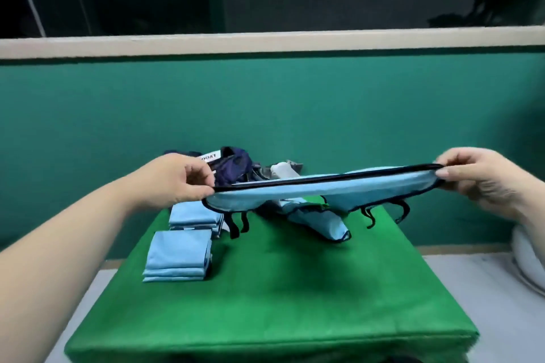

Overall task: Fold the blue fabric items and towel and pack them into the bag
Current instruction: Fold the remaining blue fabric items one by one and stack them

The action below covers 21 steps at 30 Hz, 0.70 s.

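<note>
A light blue fabric item (318, 190) with dark trim and dangling dark straps is stretched level in the air above the green table (280, 289). My left hand (185, 178) pinches its left end and my right hand (483, 177) pinches its right end. Two stacks of folded light blue fabric lie on the table's left side, the nearer stack (178, 259) in front of the farther stack (194, 216). Another unfolded blue piece (321, 222) lies under the held one. A dark navy bag (233, 166) with a white label sits at the table's far edge, beside a grey-and-white towel (283, 169).
A green wall (295, 103) with a pale ledge rises right behind the table. A white rounded object (528, 259) sits at the right on the pale floor.
</note>
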Available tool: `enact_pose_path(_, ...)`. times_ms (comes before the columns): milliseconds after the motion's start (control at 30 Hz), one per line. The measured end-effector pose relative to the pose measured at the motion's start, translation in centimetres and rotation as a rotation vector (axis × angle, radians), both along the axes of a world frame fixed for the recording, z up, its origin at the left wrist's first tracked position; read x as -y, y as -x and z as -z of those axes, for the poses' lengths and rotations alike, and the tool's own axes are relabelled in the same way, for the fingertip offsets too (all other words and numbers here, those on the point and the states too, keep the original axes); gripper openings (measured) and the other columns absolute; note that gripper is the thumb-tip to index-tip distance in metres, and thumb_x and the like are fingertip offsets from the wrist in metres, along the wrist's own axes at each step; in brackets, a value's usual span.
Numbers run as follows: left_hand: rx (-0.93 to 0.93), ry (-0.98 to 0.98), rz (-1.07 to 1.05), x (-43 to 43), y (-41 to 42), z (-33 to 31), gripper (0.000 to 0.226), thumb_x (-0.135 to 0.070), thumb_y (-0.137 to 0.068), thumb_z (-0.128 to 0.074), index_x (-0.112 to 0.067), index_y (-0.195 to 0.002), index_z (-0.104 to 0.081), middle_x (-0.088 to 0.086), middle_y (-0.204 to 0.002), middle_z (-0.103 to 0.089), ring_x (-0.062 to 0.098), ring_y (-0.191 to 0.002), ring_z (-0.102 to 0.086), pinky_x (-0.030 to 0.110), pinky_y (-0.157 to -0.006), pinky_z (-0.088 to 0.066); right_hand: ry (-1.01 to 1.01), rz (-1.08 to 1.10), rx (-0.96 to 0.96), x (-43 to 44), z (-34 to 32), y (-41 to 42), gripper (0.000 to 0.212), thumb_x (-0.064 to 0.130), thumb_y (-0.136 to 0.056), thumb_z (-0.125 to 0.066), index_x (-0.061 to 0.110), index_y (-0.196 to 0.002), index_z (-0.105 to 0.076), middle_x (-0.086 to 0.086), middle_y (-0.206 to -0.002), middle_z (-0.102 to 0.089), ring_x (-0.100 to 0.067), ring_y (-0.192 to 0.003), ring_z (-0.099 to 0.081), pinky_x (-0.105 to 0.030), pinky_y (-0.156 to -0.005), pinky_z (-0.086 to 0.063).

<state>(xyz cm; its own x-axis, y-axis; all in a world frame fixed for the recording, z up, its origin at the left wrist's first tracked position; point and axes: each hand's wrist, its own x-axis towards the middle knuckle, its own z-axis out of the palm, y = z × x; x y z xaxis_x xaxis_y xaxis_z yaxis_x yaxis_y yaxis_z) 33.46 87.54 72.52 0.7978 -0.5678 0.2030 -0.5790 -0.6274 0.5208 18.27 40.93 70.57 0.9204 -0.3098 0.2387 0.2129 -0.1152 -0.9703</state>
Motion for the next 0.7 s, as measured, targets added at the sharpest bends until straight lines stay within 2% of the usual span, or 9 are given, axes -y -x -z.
enact_pose_path(100,-0.081,-0.140,0.043,-0.8,2.0,4.2,0.020,-0.015,-0.082,-0.077,-0.033,-0.079,-0.069,-0.003,-0.075,-0.072,0.007,-0.066,-0.060,0.031,-0.074,-0.052,-0.034,-0.034,-0.081,-0.3,4.8,2.3,0.020,-0.008,-0.063,-0.064,0.010,-0.058,-0.069,-0.006,-0.063,-0.062,-0.014,-0.055,-0.061,-0.018,-0.055,-0.054)
enact_pose_path(167,-0.117,-0.160,0.059,-1.3,2.9,6.3,0.021,-0.014,-0.082,-0.076,-0.034,-0.079,-0.068,-0.005,-0.075,-0.072,0.006,-0.068,-0.060,0.031,-0.075,-0.051,-0.056,-0.081,-0.130,-0.6,7.1,3.3,0.013,0.003,-0.052,-0.076,0.011,-0.060,-0.069,-0.009,-0.066,-0.061,-0.018,-0.056,-0.060,-0.020,-0.056,-0.054)
enact_pose_path(267,-0.195,-0.115,0.061,-2.1,3.6,8.6,0.025,-0.007,-0.082,-0.074,-0.031,-0.077,-0.068,-0.010,-0.070,-0.068,0.006,-0.065,-0.056,0.026,-0.069,-0.047,-0.029,-0.162,-0.239,-0.3,10.1,4.0,0.047,0.026,-0.034,-0.097,0.010,-0.067,-0.067,-0.013,-0.069,-0.058,-0.022,-0.058,-0.056,-0.024,-0.057,-0.050)
enact_pose_path(333,-0.262,-0.077,0.080,-2.5,3.5,9.4,0.027,-0.003,-0.083,-0.072,-0.028,-0.076,-0.067,-0.010,-0.068,-0.065,0.007,-0.064,-0.054,0.022,-0.066,-0.044,-0.036,-0.184,-0.273,-0.1,11.5,4.0,0.057,0.032,-0.029,-0.098,0.007,-0.070,-0.067,-0.015,-0.071,-0.054,-0.022,-0.060,-0.052,-0.025,-0.059,-0.048)
enact_pose_path(400,-0.294,-0.072,0.082,-2.6,3.1,10.0,0.026,-0.003,-0.084,-0.072,-0.027,-0.075,-0.067,-0.009,-0.068,-0.063,0.008,-0.063,-0.053,0.022,-0.064,-0.043,-0.066,-0.174,-0.286,-0.2,12.5,3.6,0.054,0.029,-0.034,-0.096,0.006,-0.072,-0.065,-0.014,-0.071,-0.053,-0.022,-0.061,-0.050,-0.026,-0.058,-0.046)
enact_pose_path(467,-0.274,-0.105,0.045,-2.3,2.2,10.9,0.024,-0.007,-0.084,-0.072,-0.028,-0.076,-0.066,-0.009,-0.067,-0.064,0.007,-0.061,-0.051,0.023,-0.062,-0.042,-0.072,-0.162,-0.302,-0.7,13.3,2.8,0.032,0.019,-0.052,-0.087,0.007,-0.071,-0.064,-0.013,-0.069,-0.053,-0.021,-0.061,-0.048,-0.025,-0.055,-0.044)
enact_pose_path(533,-0.233,-0.153,-0.016,-1.7,1.0,12.2,0.019,-0.014,-0.082,-0.073,-0.030,-0.076,-0.066,-0.010,-0.067,-0.066,0.004,-0.058,-0.052,0.021,-0.061,-0.042,-0.085,-0.104,-0.319,-1.1,14.2,1.6,0.011,-0.001,-0.074,-0.068,0.007,-0.071,-0.061,-0.011,-0.068,-0.053,-0.022,-0.062,-0.046,-0.022,-0.053,-0.044)
enact_pose_path(600,-0.183,-0.196,-0.070,-0.8,-0.4,13.4,0.015,-0.018,-0.082,-0.073,-0.029,-0.075,-0.066,-0.015,-0.067,-0.066,-0.002,-0.056,-0.052,0.017,-0.060,-0.041,-0.068,-0.035,-0.331,-1.0,15.4,0.0,0.021,-0.011,-0.083,-0.057,0.007,-0.073,-0.059,-0.008,-0.067,-0.053,-0.018,-0.061,-0.047,-0.022,-0.053,-0.043)
enact_pose_path(700,-0.116,-0.223,-0.151,1.1,-2.7,14.9,0.011,-0.018,-0.082,-0.070,-0.026,-0.077,-0.065,-0.015,-0.068,-0.066,-0.003,-0.059,-0.054,0.012,-0.057,-0.039,-0.028,0.049,-0.357,-0.6,17.0,-2.9,0.022,-0.009,-0.086,-0.056,0.008,-0.073,-0.059,-0.004,-0.064,-0.052,-0.016,-0.059,-0.047,-0.026,-0.056,-0.040)
